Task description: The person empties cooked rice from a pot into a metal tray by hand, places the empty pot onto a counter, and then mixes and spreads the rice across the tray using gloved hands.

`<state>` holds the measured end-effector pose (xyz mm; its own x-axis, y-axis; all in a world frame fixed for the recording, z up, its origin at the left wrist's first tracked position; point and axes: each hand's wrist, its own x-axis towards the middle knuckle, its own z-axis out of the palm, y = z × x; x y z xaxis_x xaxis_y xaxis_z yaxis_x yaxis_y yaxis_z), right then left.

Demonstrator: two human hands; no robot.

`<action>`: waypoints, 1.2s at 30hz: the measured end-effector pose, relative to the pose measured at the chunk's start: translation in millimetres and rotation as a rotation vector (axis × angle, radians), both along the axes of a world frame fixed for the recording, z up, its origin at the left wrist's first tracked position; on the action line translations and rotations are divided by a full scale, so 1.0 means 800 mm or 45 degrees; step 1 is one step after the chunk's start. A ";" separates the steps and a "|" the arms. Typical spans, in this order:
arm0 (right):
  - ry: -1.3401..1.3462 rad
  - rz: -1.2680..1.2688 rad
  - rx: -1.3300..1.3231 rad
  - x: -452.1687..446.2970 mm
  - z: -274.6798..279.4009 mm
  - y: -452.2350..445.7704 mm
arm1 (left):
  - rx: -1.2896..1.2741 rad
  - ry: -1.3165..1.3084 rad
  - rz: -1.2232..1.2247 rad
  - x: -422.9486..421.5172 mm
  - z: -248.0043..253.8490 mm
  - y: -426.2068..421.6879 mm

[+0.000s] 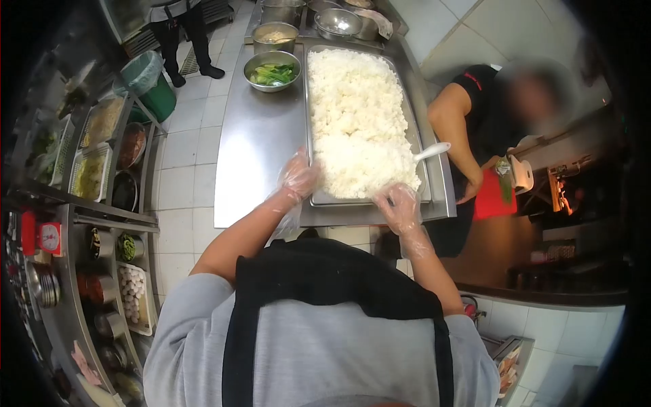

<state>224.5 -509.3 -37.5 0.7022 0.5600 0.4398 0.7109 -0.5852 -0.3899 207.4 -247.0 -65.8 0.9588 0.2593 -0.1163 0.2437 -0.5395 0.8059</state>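
While rice (356,108) sat heaped in a tray (410,102) on the steel table (261,129), L hand (299,175) was at left rim, R hand (401,205) half-curled nr front edge; couldn't tell if either gripped anything. Hard push risked spillage; elbowing jutting utensil handle (434,150), ditto.

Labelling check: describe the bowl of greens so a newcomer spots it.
On the steel table, find the big tray heaped with rice. Left of its far end sits a metal bowl, just nearer than a pot. Unlike the pot, it holds bright green leaves.
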 end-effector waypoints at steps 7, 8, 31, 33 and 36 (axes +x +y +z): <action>0.036 0.144 -0.243 0.079 0.086 -0.011 | 0.208 -0.084 0.018 0.010 0.016 0.028; 0.050 0.075 -0.169 0.098 0.096 0.002 | 0.293 -0.311 -0.028 0.025 0.021 0.029; 0.085 0.241 -0.570 0.247 0.011 0.011 | 0.823 -0.475 -0.518 0.193 0.022 0.022; 0.251 0.293 -0.454 0.246 0.014 -0.002 | 0.747 -0.496 -0.477 0.222 0.015 0.033; 0.465 0.142 -0.425 0.246 0.012 0.013 | 0.922 -0.088 -0.636 0.242 0.022 0.021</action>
